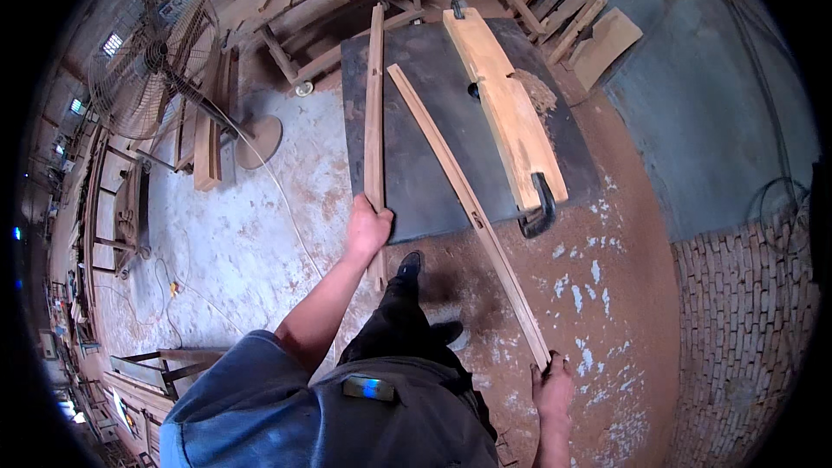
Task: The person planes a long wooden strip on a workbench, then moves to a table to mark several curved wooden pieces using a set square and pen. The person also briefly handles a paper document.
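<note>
Near the dark tabletop (425, 199), the left hand (369, 227) was closed round a strip (373, 113), the right hand (553, 388) round a slotted batten (448, 160); this handling step apparently next required steady support.

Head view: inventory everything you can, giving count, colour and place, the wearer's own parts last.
Table: one, dark grey, centre
Left strip: one, brown, along table's left side
Right strip: one, brown, slanting to lower right
Thick board: one, pale yellow, on table's right
Clamps: two, black, board's ends
Sawdust: one heap, tan, beside board
Fan: one, grey, upper left
Bench: one, brown, beyond table
Leaning boards: several, brown, upper right
Bricks: many, greyish, lower right
Shoes: two, black, bottom centre
Shirt: one, blue, bottom
Left hand: one, bare, gripping left strip
Right hand: one, bare, gripping right strip's end
</note>
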Demonstrator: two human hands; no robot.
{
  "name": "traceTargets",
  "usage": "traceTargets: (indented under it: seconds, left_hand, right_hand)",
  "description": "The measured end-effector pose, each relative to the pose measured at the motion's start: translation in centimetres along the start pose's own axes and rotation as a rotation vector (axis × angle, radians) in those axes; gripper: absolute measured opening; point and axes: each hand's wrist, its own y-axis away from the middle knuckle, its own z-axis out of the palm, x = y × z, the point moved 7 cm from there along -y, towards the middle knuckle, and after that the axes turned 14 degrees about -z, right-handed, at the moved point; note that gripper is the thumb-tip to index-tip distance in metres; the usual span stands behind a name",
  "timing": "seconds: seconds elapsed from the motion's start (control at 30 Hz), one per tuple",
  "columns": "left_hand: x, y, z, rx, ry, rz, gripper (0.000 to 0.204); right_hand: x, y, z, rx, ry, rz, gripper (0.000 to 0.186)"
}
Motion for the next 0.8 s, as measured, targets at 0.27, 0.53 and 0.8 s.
traceTargets:
  seconds: [0.27, 0.53, 0.8]
  left_hand:
    - [3.3, 4.6, -2.3, 0.361, -0.3, 0.45, 0.047]
    - [3.7, 10.2, 12.7, -0.749, 0.356, -0.106, 0.039]
    - [3.9, 16.3, 15.9, -1.196, 1.202, -0.7, 0.04]
  right_hand:
    - [5.5, 8.6, 1.9, -0.174, -0.669, 0.218, 0.037]
    - [3.8, 11.1, 1.7, -0.261, -0.902, 0.292, 0.031]
    - [4.7, 14.8, 1.5, -0.311, -0.54, 0.221, 0.037]
